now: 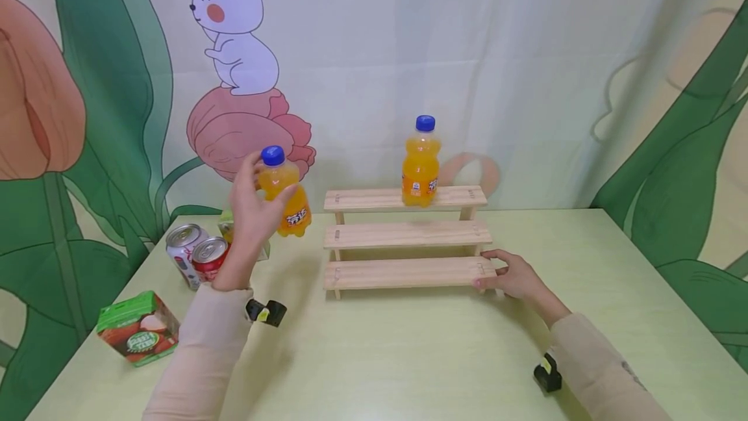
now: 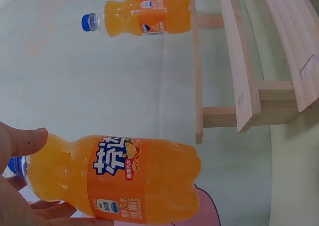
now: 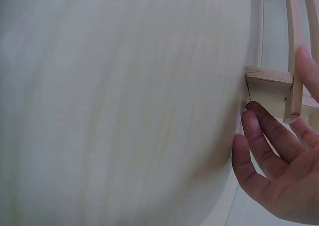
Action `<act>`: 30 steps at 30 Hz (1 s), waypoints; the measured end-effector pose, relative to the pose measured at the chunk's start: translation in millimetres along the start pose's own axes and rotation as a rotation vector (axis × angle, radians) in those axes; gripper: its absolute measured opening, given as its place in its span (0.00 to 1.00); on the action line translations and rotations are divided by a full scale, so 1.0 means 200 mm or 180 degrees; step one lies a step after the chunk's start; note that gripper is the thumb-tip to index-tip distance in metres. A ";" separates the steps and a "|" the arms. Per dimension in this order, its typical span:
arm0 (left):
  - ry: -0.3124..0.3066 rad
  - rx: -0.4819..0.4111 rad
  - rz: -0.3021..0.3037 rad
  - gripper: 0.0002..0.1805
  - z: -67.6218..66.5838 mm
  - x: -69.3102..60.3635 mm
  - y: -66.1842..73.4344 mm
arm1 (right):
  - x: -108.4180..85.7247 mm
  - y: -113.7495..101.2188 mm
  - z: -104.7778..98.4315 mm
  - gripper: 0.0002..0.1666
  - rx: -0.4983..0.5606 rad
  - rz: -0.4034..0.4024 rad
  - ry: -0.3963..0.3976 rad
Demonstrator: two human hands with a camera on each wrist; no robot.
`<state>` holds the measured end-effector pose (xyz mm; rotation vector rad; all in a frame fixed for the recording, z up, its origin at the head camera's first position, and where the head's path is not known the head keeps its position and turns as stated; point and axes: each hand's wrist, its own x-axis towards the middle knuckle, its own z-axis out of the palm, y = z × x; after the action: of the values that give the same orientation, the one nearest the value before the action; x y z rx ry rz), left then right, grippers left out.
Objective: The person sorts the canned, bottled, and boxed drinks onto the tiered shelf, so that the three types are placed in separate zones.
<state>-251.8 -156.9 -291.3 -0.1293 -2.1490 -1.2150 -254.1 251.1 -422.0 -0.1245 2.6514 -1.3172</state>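
My left hand (image 1: 254, 206) grips an orange soda bottle (image 1: 295, 210) with a blue cap, raised above the table left of the three-tier wooden rack (image 1: 409, 234). The left wrist view shows the thumb and fingers around the upper part of this soda bottle (image 2: 119, 181), close to its cap. A second orange soda bottle (image 1: 419, 171) stands upright on the top tier, right of the middle. At the right end of the lowest tier, my right hand (image 1: 517, 276) holds the rack, its thumb on the board (image 3: 295, 86) and other fingers beside the leg.
At the table's left stand a white-and-purple can (image 1: 184, 249) and a red can (image 1: 209, 257). Partly hidden by the left arm is a green carton (image 1: 226, 223). Nearer lies a green-and-red juice box (image 1: 140, 330). A printed curtain (image 1: 374, 70) hangs behind the table (image 1: 397, 362).
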 end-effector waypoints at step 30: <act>-0.0688 -0.0423 -0.0152 0.32 0.10 0.15 0.08 | 0.01 0.01 0.00 0.41 -0.0010 -0.0038 0.0021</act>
<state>-278.3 -138.1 -269.2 -0.2796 -2.2645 -1.4284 -256.3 252.0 -424.7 -0.1368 2.6624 -1.3192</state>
